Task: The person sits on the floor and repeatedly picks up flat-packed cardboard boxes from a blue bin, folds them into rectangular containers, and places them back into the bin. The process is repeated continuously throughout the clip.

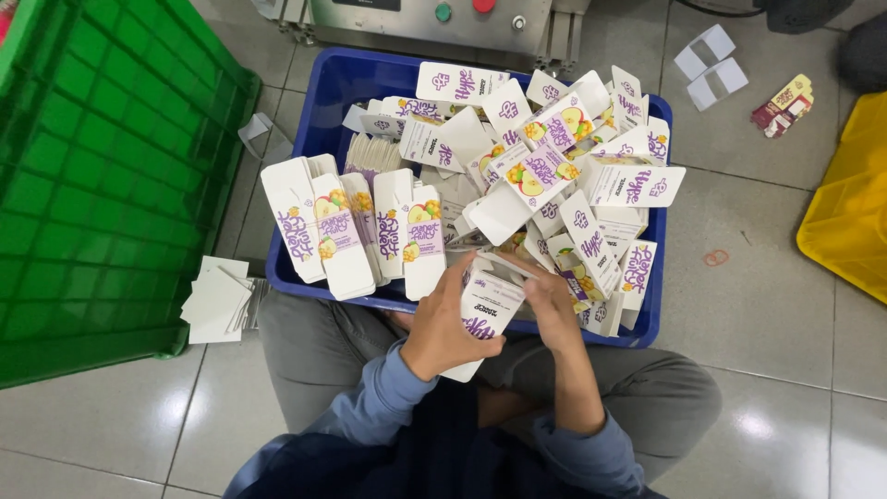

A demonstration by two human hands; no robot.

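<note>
My left hand (442, 325) grips a small white carton (484, 314) with purple print, held over my lap at the near rim of a blue bin (325, 102). My right hand (547, 301) pinches the carton's open top flap from the right. The bin is heaped with many similar white cartons (540, 171) showing purple and fruit print, some folded up, some flat. A row of them (356, 231) stands on edge along the bin's near left side.
A large green crate (102, 176) stands to the left. A stack of flat white card (217, 300) lies on the floor beside it. A yellow bin (855, 208) is at the right, loose cartons (783, 103) lie on the tiles, and a metal machine (443, 23) stands beyond.
</note>
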